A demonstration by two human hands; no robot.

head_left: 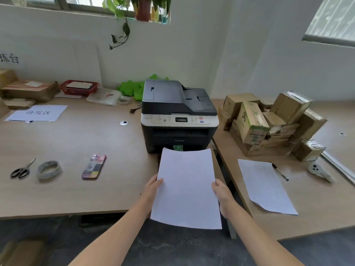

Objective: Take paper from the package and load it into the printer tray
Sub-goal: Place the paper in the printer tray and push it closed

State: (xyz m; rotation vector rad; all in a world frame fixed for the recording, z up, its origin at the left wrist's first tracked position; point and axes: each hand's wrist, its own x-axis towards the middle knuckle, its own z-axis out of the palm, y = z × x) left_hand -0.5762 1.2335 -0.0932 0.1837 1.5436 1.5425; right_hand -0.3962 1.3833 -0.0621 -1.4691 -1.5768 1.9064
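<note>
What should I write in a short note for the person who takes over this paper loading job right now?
Left hand: holds the left edge of the paper stack.
Right hand: holds the right edge of the same stack.
Paper: in the air, in front of the printer, far edge close to the printer's lower front.
Printer: on the left table, near its right end. The stack hides the tray area, so I cannot tell if the tray is open.
Done: paper is taken in both hands. The package is not in view.
Left: put the stack into the tray and close it.
</note>
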